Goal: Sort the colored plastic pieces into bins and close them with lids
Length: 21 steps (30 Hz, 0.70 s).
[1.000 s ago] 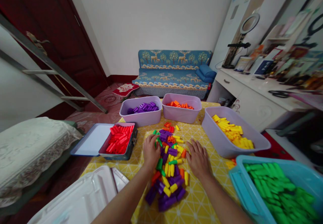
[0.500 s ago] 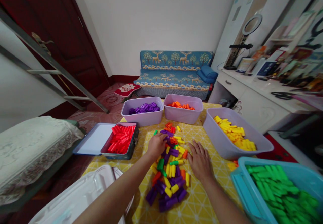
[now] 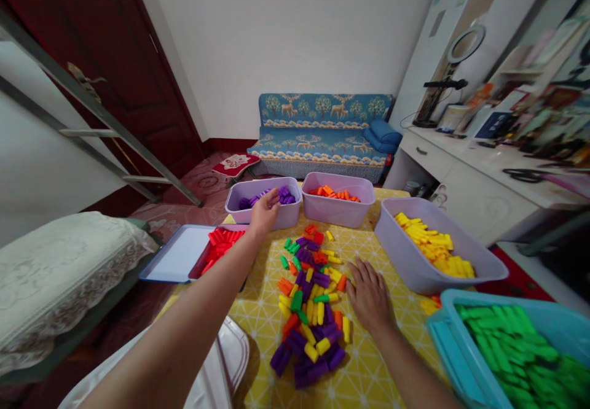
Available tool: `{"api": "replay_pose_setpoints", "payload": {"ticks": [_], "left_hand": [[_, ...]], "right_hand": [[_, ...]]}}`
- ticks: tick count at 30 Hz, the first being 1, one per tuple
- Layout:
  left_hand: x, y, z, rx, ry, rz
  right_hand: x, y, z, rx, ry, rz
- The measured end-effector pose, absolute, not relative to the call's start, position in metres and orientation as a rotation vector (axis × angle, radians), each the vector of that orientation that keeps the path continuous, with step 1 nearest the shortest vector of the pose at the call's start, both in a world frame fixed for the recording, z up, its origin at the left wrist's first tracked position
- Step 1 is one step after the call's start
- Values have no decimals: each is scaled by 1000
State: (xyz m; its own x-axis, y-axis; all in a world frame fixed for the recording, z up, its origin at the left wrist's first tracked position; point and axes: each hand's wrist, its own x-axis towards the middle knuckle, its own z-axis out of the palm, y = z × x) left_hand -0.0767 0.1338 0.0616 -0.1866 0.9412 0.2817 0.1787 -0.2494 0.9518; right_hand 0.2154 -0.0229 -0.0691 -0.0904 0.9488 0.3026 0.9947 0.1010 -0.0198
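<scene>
The left grip (image 3: 266, 210) reaches over the front of a smooth lilac bin (image 3: 289, 216), its fingertips above the purple pieces (image 3: 287, 197); whether the fingers are together on a piece I cannot tell. Those purple pieces lie just beyond and to both sides of it, their long axes crossing at mixed angles.

The right grip (image 3: 369, 292) rests palm down, fingers apart and pointing away from the person, on the yellow cloth (image 3: 369, 375) printed with white triangles that covers the bench.

Just left of the right grip, and nearer than the left grip, spreads the loose pile (image 3: 314, 314) of small, tube-like plastic pieces in purple, yellow, orange, red and green. At its near right edge, a yellow piece (image 3: 346, 330) points away from the person; a green piece (image 3: 322, 299) lies nearly crosswise. Beyond and right of the right grip, a deeper lilac bin (image 3: 400, 258) holds yellow pieces (image 3: 426, 240).
</scene>
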Motion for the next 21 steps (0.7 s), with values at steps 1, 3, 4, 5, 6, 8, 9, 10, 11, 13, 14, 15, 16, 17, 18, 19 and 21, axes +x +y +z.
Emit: {"api": "replay_pose_setpoints", "payload": {"ticks": [1,3,4,5,6,8,9,10,11,13,14,15,16,17,18,19,21], "left_hand": [[-74,127,52,1481,1348,1489],[-67,112,29,1622,1413,1421],[-63,105,18,1714,1454,1353],[-60,98,8,1820,1493,1263],[-57,92,-1,1927,1539,1152],[-51,82,-13,2096,1644,861],[-49,78,-17,2140,1691,717],[-47,76,-20,2159,1723,596],[-45,74,-21,2164,1737,509],[-41,70,-22,2171,1726,442],[-40,68,-22,2178,1714,442],[-40,67,-21,2185,1701,437],[-39,64,-20,2183,1684,429],[-39,62,-19,2170,1667,419],[-39,59,-19,2152,1652,408],[-39,56,-18,2132,1640,397],[-39,49,-18,2103,1634,378]], "right_hand": [[215,-23,-69,-1940,-2137,-275],[215,-23,-68,-1943,-2133,-265],[215,-23,-68,-1946,-2134,-257],[215,-23,-67,-1951,-2135,-249],[215,-23,-67,-1956,-2137,-242],[214,-23,-66,-1963,-2140,-229],[214,-23,-66,-1966,-2139,-223],[214,-23,-65,-1967,-2137,-219],[214,-23,-65,-1967,-2134,-215],[215,-23,-65,-1963,-2129,-209],[215,-23,-66,-1959,-2129,-205],[215,-23,-66,-1957,-2128,-201],[216,-23,-66,-1955,-2126,-198],[216,-23,-67,-1956,-2123,-194],[216,-23,-67,-1957,-2119,-190],[215,-23,-67,-1959,-2115,-187],[215,-23,-67,-1960,-2109,-184]]}}
